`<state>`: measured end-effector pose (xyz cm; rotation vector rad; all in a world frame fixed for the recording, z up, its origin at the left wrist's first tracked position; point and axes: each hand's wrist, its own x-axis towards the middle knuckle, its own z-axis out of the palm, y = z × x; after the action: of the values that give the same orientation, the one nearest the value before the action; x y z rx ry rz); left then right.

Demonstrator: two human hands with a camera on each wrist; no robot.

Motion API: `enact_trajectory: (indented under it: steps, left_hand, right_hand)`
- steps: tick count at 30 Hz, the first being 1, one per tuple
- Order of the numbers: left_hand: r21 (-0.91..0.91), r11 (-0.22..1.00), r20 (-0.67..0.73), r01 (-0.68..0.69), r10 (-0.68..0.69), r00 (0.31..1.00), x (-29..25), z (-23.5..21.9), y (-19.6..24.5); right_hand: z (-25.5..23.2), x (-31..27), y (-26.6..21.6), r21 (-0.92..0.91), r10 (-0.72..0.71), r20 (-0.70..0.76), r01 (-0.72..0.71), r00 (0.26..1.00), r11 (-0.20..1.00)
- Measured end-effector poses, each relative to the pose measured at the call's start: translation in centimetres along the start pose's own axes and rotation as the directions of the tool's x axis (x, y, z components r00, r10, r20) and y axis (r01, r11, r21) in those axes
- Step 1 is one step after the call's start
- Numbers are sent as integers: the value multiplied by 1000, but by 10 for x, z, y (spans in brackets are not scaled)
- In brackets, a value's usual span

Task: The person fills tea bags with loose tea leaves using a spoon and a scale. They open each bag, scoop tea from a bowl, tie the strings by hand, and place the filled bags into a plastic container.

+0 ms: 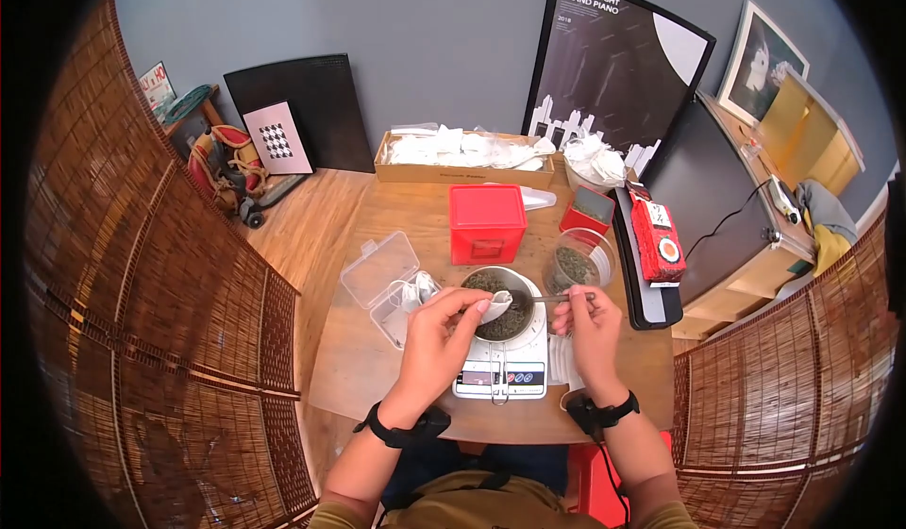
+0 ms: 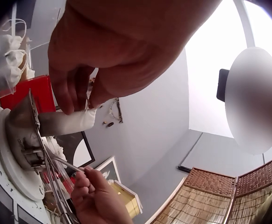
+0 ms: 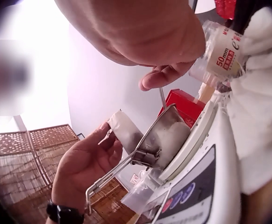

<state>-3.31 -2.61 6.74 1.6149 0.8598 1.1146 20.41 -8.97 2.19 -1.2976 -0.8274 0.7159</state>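
My left hand [image 1: 436,335] pinches a small white tea bag [image 3: 124,128] between thumb and fingers, close above a metal pan [image 3: 166,144]. Its lower part looks dark through the cloth in the right wrist view. Dried leaves [image 1: 510,324] fill the pan, which sits on a white kitchen scale [image 1: 472,364] with its wire handle toward me. In my right hand [image 1: 593,331] is the thin metal handle of a spoon [image 1: 550,299]. The spoon reaches across the pan's rim toward the bag's mouth; its bowl end is hidden in the head view.
Left is an open clear box [image 1: 382,263] with filled bags. Behind stand a red tin [image 1: 486,227] and a carton [image 1: 462,175] of white bags. To the right are a clear tub [image 1: 604,269] of leaves, an open red tin [image 1: 572,218] and a red packet [image 1: 658,246]. White bags [image 1: 563,361] lie beside the scale.
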Motion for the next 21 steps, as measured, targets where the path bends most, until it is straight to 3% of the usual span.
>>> enact_trajectory:
  steps: [2,8,21]
  left_hand:
    - [-59,998,41,18,-16,999,0,0,0]
    - [-43,999,19,1,0,1000,-1,-2,-3]
    - [40,999,0,-8,8,1000,3,-2,-10]
  right_hand:
    - [1,2,7,124,123,13,-124,992,984]
    - [5,1,12,214,213,47,-218,976,952]
    - [-5,12,-2,355,207,-27,-184,978,916]
